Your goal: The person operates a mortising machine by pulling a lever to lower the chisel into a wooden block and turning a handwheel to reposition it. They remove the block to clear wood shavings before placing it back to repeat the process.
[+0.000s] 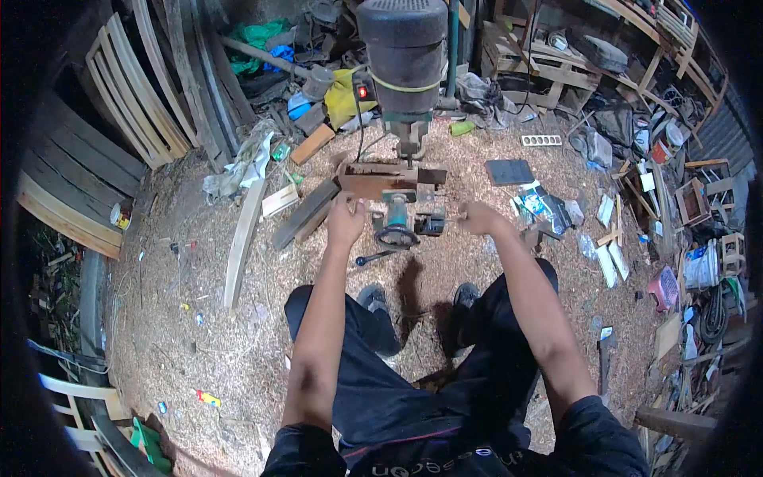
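Note:
A drilling or mortising machine with a dark motor housing (404, 48) stands in front of me. Under its bit, a brown wooden piece (367, 188) lies in the vise (429, 199). Below the vise is a round handwheel (396, 236). My left hand (347, 218) has its fingers curled at the near left end of the wooden piece. My right hand (482, 218) is closed to the right of the vise, level with it; its fingers hide what is in them, perhaps a handle. A lever with a dark knob (373, 258) sticks out below the handwheel.
Wood shavings cover the floor (214, 350). Dark timber (306, 213) and a long curved board (242, 246) lie left of the machine. Slatted wooden panels (131, 95) lean on the left. A dark block (510, 172), a pink basket (664, 288) and scrap clutter the right.

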### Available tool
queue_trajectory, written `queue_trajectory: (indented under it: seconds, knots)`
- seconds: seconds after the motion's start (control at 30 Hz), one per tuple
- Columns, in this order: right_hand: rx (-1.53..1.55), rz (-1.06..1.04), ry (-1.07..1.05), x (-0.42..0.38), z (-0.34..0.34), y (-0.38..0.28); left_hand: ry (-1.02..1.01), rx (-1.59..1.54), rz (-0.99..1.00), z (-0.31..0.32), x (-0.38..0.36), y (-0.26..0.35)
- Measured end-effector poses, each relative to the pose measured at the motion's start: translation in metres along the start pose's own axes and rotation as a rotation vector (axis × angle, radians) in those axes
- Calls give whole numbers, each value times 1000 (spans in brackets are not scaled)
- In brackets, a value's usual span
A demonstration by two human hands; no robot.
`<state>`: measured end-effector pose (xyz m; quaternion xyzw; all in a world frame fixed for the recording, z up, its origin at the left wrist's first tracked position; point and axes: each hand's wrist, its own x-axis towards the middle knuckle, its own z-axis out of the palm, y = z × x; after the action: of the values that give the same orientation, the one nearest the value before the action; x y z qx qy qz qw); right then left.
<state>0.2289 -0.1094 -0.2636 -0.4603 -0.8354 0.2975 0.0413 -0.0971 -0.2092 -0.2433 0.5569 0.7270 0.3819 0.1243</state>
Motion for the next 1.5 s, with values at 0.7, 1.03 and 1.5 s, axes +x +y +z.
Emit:
queue_trajectory:
  seconds: [0.7, 1.03, 1.5]
  knots:
    - [93, -67, 68, -32, -13, -53, -527, 291, -412, 99, -93, -117]
    - [74, -27, 39, -24, -15, -42, -480, 349, -419, 108, -88, -116]
    - [80, -23, 60, -30, -17, -37, -466, 352, -439, 108, -87, -112]
